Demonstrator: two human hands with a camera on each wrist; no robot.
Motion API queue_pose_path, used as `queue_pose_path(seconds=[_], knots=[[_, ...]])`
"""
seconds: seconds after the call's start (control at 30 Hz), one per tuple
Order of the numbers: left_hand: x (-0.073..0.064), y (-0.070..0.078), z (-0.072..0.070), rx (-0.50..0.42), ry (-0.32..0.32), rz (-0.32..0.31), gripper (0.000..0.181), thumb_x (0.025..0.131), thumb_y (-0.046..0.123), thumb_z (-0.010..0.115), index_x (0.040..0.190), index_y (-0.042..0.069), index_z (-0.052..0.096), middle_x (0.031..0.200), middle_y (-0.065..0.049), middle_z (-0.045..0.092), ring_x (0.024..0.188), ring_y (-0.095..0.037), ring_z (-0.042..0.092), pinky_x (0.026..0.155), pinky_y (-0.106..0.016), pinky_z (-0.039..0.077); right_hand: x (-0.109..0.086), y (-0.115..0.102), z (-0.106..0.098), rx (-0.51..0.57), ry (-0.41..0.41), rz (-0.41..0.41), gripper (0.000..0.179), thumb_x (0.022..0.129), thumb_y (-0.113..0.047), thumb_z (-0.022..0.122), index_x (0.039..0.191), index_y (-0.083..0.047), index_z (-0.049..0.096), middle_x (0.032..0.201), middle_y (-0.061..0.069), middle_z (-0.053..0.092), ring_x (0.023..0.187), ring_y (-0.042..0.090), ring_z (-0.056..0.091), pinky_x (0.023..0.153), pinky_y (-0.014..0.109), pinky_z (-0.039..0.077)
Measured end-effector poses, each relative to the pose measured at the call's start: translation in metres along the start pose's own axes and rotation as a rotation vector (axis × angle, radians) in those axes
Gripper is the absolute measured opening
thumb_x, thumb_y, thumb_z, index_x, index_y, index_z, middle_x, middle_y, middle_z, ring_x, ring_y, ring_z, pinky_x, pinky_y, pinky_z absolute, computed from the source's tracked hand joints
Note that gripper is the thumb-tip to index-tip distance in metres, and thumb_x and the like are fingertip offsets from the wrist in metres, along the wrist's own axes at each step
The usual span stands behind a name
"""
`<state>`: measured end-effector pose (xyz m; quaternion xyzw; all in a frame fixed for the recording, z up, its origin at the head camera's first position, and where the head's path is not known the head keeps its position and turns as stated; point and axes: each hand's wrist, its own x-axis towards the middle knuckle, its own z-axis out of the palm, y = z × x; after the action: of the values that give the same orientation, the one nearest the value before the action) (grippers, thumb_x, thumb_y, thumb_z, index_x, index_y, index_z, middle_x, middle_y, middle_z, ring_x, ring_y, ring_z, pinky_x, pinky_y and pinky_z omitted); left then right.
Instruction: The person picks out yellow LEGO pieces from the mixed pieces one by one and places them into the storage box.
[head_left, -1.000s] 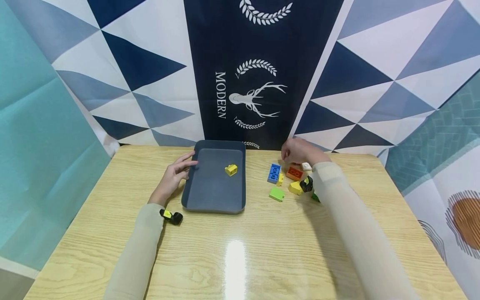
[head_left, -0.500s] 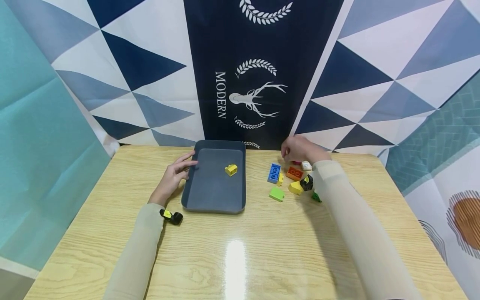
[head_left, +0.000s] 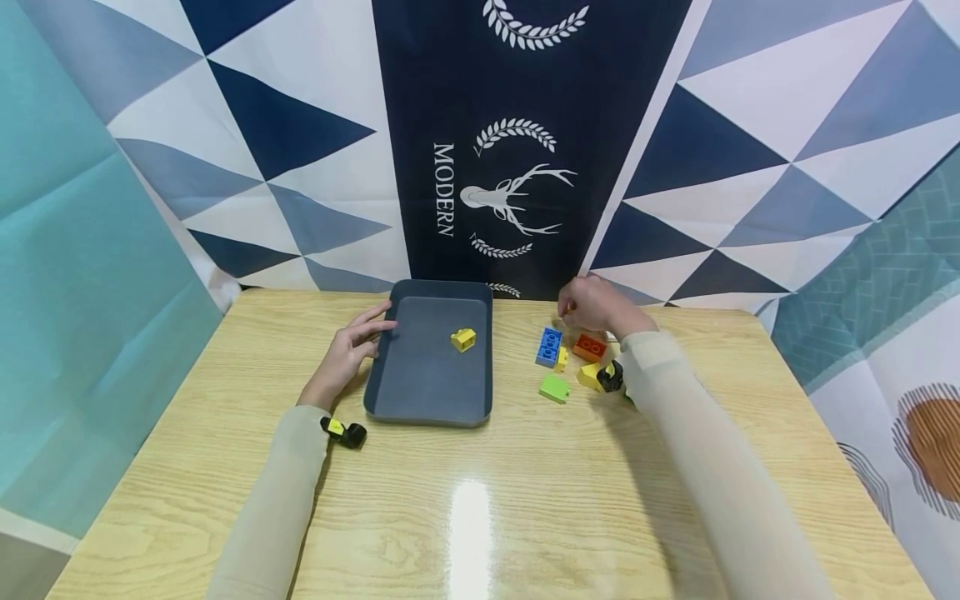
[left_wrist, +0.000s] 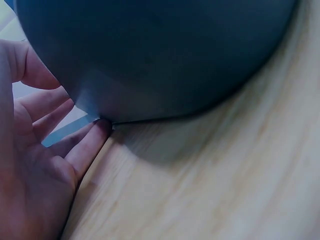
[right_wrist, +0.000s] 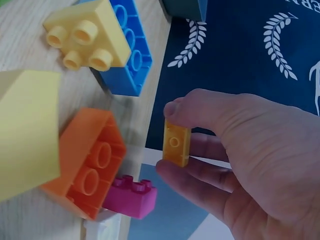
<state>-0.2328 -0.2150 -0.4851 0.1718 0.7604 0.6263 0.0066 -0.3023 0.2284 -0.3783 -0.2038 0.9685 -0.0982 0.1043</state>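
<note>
My right hand (head_left: 592,303) pinches a small yellow-orange toy brick (right_wrist: 176,144) between thumb and fingers, raised off the table behind the loose bricks. Nearest to it in the right wrist view are a pink brick (right_wrist: 131,197), an orange brick (right_wrist: 87,162) and a blue brick (right_wrist: 134,55) with a yellow brick (right_wrist: 90,35) beside it. My left hand (head_left: 348,353) rests on the left side of a dark grey tray (head_left: 431,408), its fingers extended over and against the rim. Inside the tray lies one yellow brick (head_left: 463,340).
A light green brick (head_left: 555,388) lies in front of the blue one, and a larger yellow block (head_left: 589,377) sits by the right wrist. A green piece is mostly hidden under the right sleeve. A patterned cloth (head_left: 480,167) hangs behind the table (head_left: 405,517).
My right hand has shifted slightly left, and the yellow-orange brick now shows in its fingers. The pink and white bricks near it are more covered in the head view. My left hand stays put.
</note>
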Motion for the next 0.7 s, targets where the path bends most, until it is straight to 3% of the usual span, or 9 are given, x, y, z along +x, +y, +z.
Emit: queue_pose_path(seconds=[0.23, 0.7], knots=[[0.001, -0.001, -0.001, -0.008, 0.001, -0.015, 0.049, 0.103, -0.013, 0.044, 0.149, -0.017, 0.062, 0.186, -0.019, 0.034, 0.173, -0.042, 0.031, 0.098, -0.007, 0.049, 0.001, -0.001, 0.01, -0.001, 0.066, 0.006, 0.006, 0.1, -0.004, 0.081, 0.103, -0.006, 0.085, 0.104, 0.014, 0.079, 0.096, 0.031, 0.064, 0.094, 0.046, 0.061], [0.001, 0.0, -0.001, -0.013, -0.002, -0.017, 0.049, 0.104, -0.012, 0.043, 0.149, -0.017, 0.062, 0.186, -0.019, 0.034, 0.173, -0.041, 0.031, 0.094, -0.01, 0.05, 0.0, -0.005, 0.014, 0.034, 0.072, 0.037, 0.006, 0.099, -0.006, 0.084, 0.104, -0.007, 0.085, 0.109, 0.015, 0.078, 0.101, 0.033, 0.064, 0.095, 0.044, 0.06]])
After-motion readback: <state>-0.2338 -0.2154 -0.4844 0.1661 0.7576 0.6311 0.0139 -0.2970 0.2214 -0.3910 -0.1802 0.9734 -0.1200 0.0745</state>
